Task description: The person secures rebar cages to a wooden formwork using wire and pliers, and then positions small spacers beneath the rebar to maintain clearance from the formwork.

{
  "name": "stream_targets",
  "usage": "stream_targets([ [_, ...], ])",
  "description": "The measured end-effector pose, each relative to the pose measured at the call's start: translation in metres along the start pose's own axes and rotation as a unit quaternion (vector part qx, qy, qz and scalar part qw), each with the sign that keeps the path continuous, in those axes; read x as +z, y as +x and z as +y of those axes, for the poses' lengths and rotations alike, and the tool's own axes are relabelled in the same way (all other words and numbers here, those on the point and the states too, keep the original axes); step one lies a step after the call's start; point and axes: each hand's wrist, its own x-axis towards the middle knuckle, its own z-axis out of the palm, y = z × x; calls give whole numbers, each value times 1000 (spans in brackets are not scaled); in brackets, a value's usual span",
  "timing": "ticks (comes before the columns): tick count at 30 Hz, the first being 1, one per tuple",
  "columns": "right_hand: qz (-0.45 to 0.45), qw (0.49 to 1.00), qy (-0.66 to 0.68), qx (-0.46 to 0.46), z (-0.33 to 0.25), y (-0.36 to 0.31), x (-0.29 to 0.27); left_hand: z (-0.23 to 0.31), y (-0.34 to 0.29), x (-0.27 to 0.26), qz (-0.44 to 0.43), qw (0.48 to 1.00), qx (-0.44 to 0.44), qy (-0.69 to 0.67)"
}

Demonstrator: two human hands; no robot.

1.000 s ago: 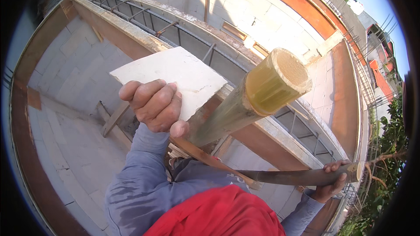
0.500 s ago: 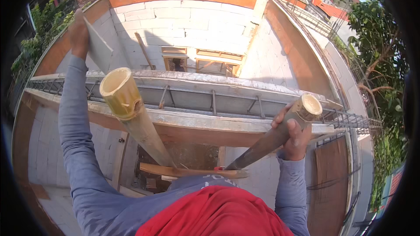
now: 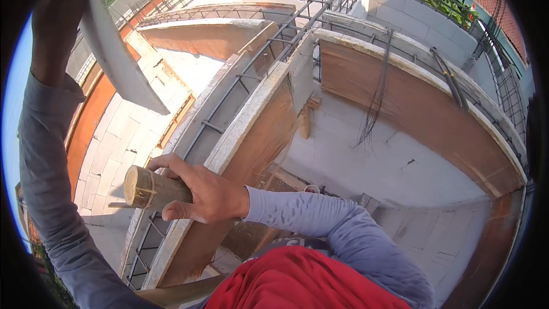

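At the upper left my raised left hand (image 3: 60, 20) grips a long, thin grey board (image 3: 117, 51) that hangs down at a slant; the fingers are dim and partly cut off by the rim of the picture. My right hand (image 3: 211, 191) reaches across to the left and is wrapped around a bamboo pole (image 3: 166, 190) near its cut end. That pole end sticks out over the rebar channel between two formwork boards (image 3: 257, 117). A second bamboo pole (image 3: 183, 292) shows along the lower edge, left of the red cloth on me.
Rebar (image 3: 214, 109) runs inside the formwork channel. On the right-hand formwork lie a long-handled cutter (image 3: 449, 77) and a bundle of thin tie wire (image 3: 377, 91) hanging down. Pale block walls (image 3: 354, 143) drop below. A wooden block (image 3: 305, 123) sits in the corner.
My view has swung to the right. My right hand still holds its bamboo pole, now seen left of centre. The left hand still holds the board, now nearer the upper left rim.
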Motion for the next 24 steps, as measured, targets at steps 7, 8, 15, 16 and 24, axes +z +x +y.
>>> stream_targets([
  [7,431,700,-546,-161,-47,-47,-111,116,-15,173,80,979,-129,-139],
  [8,425,682,-577,-145,-65,-43,-127,122,-5,175,97,971,-154,-155],
  [15,300,814,-485,-107,-136,3,-206,85,21,194,304,929,-122,-172],
  [16,245,887,-387,-62,-137,6,-217,90,18,198,289,908,-165,-254],
  [24,294,748,-591,73,-196,8,-327,83,-33,226,25,919,-164,-358],
])
